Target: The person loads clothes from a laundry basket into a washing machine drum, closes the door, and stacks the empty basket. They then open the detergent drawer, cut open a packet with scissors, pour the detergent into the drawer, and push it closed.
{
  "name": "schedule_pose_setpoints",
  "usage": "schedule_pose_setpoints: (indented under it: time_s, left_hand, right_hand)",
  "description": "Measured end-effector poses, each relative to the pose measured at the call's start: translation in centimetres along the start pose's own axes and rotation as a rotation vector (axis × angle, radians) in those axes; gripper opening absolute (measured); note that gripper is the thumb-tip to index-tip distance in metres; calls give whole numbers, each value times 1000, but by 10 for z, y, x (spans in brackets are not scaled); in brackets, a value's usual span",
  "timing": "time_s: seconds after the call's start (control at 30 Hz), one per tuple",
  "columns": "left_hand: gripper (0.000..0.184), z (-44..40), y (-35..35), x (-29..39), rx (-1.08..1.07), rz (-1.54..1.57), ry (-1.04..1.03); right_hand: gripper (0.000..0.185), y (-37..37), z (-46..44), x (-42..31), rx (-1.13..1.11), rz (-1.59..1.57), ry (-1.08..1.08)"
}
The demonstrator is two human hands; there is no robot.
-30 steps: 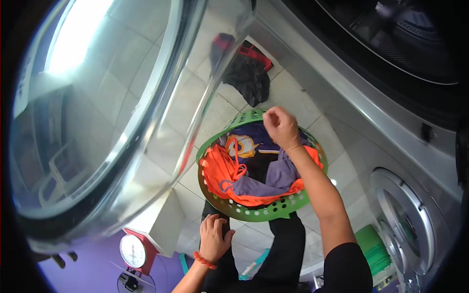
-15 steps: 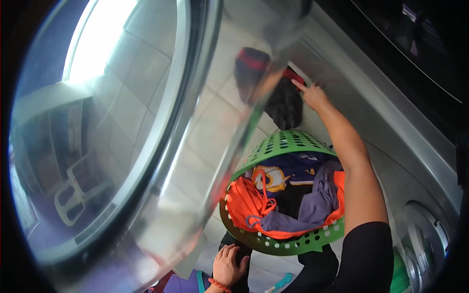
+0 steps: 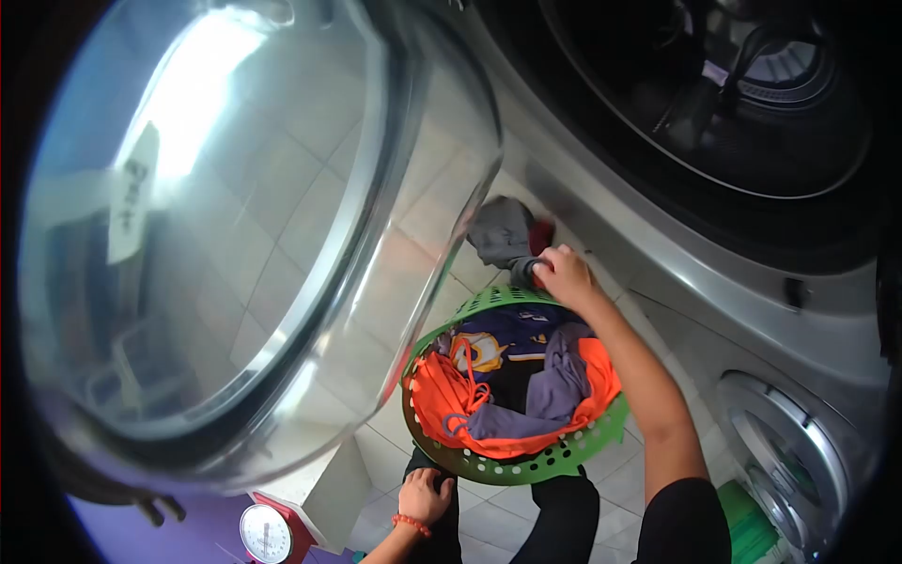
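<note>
A green perforated laundry basket (image 3: 564,461) holds orange (image 3: 432,385), purple-grey (image 3: 545,390) and dark blue clothes (image 3: 521,324). Beyond its far rim, my right hand (image 3: 567,277) is closed on a dark grey garment (image 3: 503,228) with a dark red part. The rest of that cloth spreads toward the washing machine door, and its lower end is partly hidden behind the basket's rim. My left hand (image 3: 425,495), with an orange bead bracelet at the wrist, rests on my black-clad knee with its fingers laid over it, holding nothing.
The round clear machine door (image 3: 413,235) stands open at left. At upper right is the dark drum opening (image 3: 714,103) of a silver machine. Another round door (image 3: 789,461) is at lower right, near a green object (image 3: 747,526). A red dial scale (image 3: 268,533) stands at lower left.
My right hand has come back toward the basket with the garment. The view has shifted, showing more of the drum and the scale. My left hand stays on the knee.
</note>
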State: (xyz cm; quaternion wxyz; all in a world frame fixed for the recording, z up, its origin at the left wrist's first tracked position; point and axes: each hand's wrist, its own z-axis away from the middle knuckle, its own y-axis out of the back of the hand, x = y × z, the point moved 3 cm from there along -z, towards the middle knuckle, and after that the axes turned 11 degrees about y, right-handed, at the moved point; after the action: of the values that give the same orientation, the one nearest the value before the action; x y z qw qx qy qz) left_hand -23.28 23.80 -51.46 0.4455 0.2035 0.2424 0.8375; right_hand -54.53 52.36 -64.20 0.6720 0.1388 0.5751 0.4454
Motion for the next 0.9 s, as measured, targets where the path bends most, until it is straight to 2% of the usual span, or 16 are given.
schedule_pose_setpoints:
  time_s: [0.03, 0.1, 0.17, 0.23, 0.27, 0.3, 0.37, 0.4, 0.5, 0.53, 0.63, 0.7, 0.73, 0.77, 0.8, 0.9]
  left_hand:
    - [30, 1, -4, -4, -12, -19, 22]
    - [30, 5, -13, -12, -18, -41, 16]
    - [31, 10, -18, -21, -93, -100, 86]
    - [33, 12, -24, -32, -114, -112, 78]
    - [35, 14, -25, -37, -129, -127, 77]
    - [35, 16, -26, -41, -129, -126, 73]
    - [40, 22, -26, -52, -200, -183, 17]
    - [48, 21, -31, -63, -279, -188, -5]
    - [60, 48, 0, -52, -303, -330, -83]
    - [66, 53, 7, -52, -298, -332, -105]
    - [75, 73, 20, -64, -300, -409, -166]
    - [73, 73, 22, -75, -333, -380, -152]
    - [73, 70, 25, -76, -339, -390, -148]
    - [72, 68, 24, -77, -363, -385, -131]
    - [72, 71, 22, -80, -395, -381, -114]
    - [71, 76, 18, -72, -367, -448, -109]
  right_hand:
    - [29, 24, 24, -33, 106, -38, 66]
    - [24, 66, 67, -84, 306, -478, 98]
    - [24, 77, 120, -111, 220, -1175, -246]
    - [28, 121, 153, -170, -49, -847, -97]
    - [23, 116, 168, -190, -29, -1400, -320]
    - [21, 119, 181, -206, -75, -1374, -354]
    - [20, 129, 200, -245, -330, -1622, -566]
    - [22, 132, 205, -254, -431, -1630, -643]
    - [24, 146, 192, -251, -417, -1536, -698]
    - [24, 163, 174, -252, -438, -1515, -622]
    - [25, 221, 109, -183, 192, -1400, -429]
    - [27, 281, 66, -155, 733, -1276, 45]
    - [29, 310, 56, -142, 1006, -1157, 192]
    - [36, 329, 46, -98, 1133, -1087, 335]
    - [36, 317, 52, -97, 1136, -1088, 320]
    - [41, 274, 66, -130, 906, -313, 188]
